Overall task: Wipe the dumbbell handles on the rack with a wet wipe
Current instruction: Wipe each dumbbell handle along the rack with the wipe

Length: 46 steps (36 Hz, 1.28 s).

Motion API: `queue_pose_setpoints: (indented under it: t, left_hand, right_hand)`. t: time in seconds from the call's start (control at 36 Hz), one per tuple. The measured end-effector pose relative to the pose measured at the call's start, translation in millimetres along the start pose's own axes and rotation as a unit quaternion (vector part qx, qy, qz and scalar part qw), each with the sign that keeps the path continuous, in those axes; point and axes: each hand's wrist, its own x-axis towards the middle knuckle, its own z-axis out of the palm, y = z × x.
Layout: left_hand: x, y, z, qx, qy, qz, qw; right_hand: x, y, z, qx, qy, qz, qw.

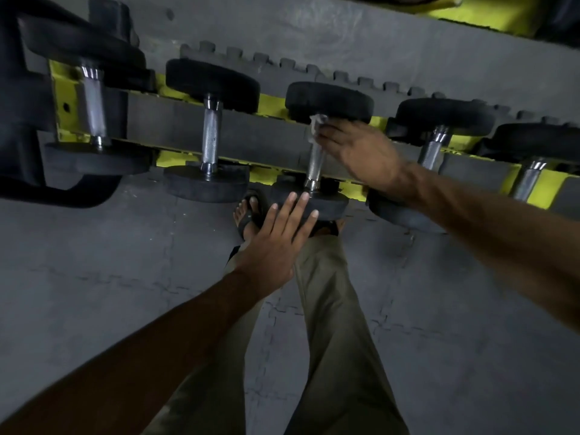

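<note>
Several black dumbbells with chrome handles lie across a yellow and grey rack (219, 133). My right hand (361, 149) grips a crumpled white wet wipe (316, 122) around the upper end of the middle dumbbell's handle (314, 167), just below its far weight. My left hand (279, 237) lies flat with straight fingers on the near weight (326, 207) of that same dumbbell. To the left are two more handles, one knurled handle (209, 133) and a thicker handle (92, 105). Right of my arm two further handles show, a short one (434, 146) and an outer one (530, 180).
Grey interlocking foam mats (94, 293) cover the floor under the rack. My legs in khaki trousers (329, 324) and a sandalled foot (248, 215) stand right below the middle dumbbell. A larger black weight (18, 120) fills the far left. Another yellow frame (489, 14) sits at top right.
</note>
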Motion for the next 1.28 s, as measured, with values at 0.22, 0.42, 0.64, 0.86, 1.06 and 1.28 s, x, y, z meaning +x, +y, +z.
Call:
queue_pose_setpoints:
  t: [0.22,0.42,0.64,0.86,1.06,1.28]
  left_hand:
    - [0,3,0,0.009,-0.001,-0.006,1.000]
    - [0,4,3,0.021,0.009,-0.007,1.000]
    - [0,2,2,0.026,-0.005,-0.004,1.000]
    - [1,2,4,0.008,-0.007,-0.006,1.000]
    - [1,2,2,0.010,-0.010,-0.004,1.000]
    - [0,3,-1,0.028,-0.001,-0.007,1.000]
  right_hand:
    - [-8,-46,-14,0.136,-0.126,0.045,0.982]
    - [6,-41,12,0.401,0.061,0.456,0.792]
    - [1,-77,27,0.549,-0.059,0.539,0.635]
    - [11,-37,32,0.610,-0.111,0.572,0.537]
    - [3,-61,21,0.611,-0.104,0.554,0.555]
    - [-19,-83,11,0.412,-0.053,0.482,0.771]
